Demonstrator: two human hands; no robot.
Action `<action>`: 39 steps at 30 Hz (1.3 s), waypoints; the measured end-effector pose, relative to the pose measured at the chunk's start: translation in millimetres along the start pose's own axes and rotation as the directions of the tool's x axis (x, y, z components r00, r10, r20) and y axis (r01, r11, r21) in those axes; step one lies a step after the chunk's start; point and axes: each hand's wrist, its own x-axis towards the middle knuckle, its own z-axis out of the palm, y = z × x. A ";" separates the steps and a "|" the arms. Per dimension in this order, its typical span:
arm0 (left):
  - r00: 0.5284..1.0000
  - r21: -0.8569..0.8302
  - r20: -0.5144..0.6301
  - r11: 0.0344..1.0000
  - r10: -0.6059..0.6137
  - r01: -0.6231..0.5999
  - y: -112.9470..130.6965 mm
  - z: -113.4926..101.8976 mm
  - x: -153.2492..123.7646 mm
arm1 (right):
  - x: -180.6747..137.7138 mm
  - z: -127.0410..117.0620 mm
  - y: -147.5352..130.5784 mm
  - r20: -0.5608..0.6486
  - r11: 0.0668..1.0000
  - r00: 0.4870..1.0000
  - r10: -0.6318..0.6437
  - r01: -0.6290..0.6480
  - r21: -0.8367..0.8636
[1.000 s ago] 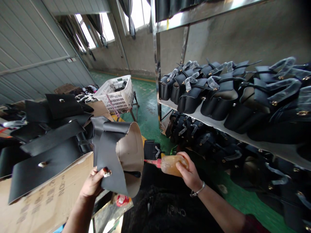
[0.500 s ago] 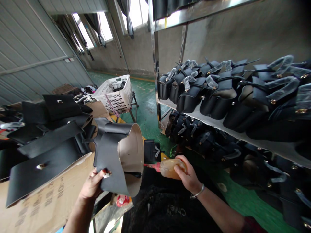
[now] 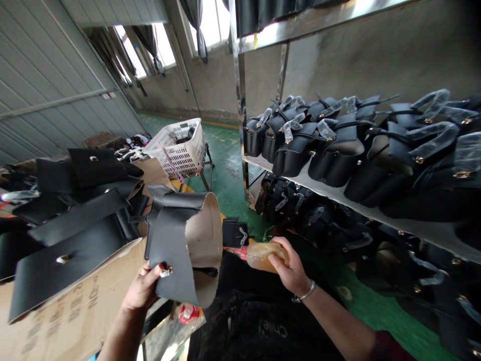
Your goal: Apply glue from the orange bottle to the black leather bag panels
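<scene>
My left hand (image 3: 141, 288) pinches the lower edge of a curved black leather bag piece (image 3: 176, 240) with a tan inner face and a small metal clasp by my thumb. My right hand (image 3: 287, 268) is wrapped round a soft amber glue bottle (image 3: 263, 254). Its red nozzle points left and touches the tan inner edge of the piece. A black garment lies across my lap below both hands.
Flat black leather flaps (image 3: 71, 225) are piled on a cardboard box (image 3: 75, 306) at the left. A white plastic basket (image 3: 180, 145) stands behind it. A metal rack (image 3: 338, 195) on the right holds rows of black handbags (image 3: 338, 150). The floor is green.
The hands have stayed almost in place. The bottle's nozzle has shifted slightly along the tan edge of the piece, and the view has drifted a little.
</scene>
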 end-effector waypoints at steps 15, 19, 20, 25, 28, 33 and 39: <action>1.000 0.007 0.023 1.000 0.005 -0.005 -7.8 -12.3 6.5 | -8.8 9.6 7.5 0.115 0.940 0.953 0.280 -0.296 0.167; 1.000 0.008 -0.026 1.000 -0.009 0.009 -3.3 -4.7 3.1 | -27.4 10.4 11.4 0.115 0.903 0.926 0.360 -0.377 0.207; 0.999 0.012 -0.032 1.000 -0.016 0.016 -1.6 -2.4 1.6 | -28.6 10.1 11.6 0.115 0.902 0.925 0.361 -0.378 0.210; 0.998 0.018 -0.063 1.000 -0.024 0.025 6.0 8.4 -4.6 | -19.4 5.8 10.1 0.042 0.889 0.922 0.385 -0.383 0.251; 0.996 0.023 -0.080 0.999 -0.028 0.030 7.0 11.5 -5.3 | -14.8 6.3 8.7 0.020 0.831 0.895 0.446 -0.422 0.362; 0.997 0.026 -0.069 0.999 -0.028 0.030 4.3 8.1 -2.5 | -22.5 17.9 6.1 0.065 0.739 0.850 0.523 -0.490 0.462; 0.997 0.025 -0.076 1.000 -0.012 0.014 5.2 8.5 -3.0 | -38.0 21.2 -2.8 0.194 0.583 0.781 0.594 -0.584 0.565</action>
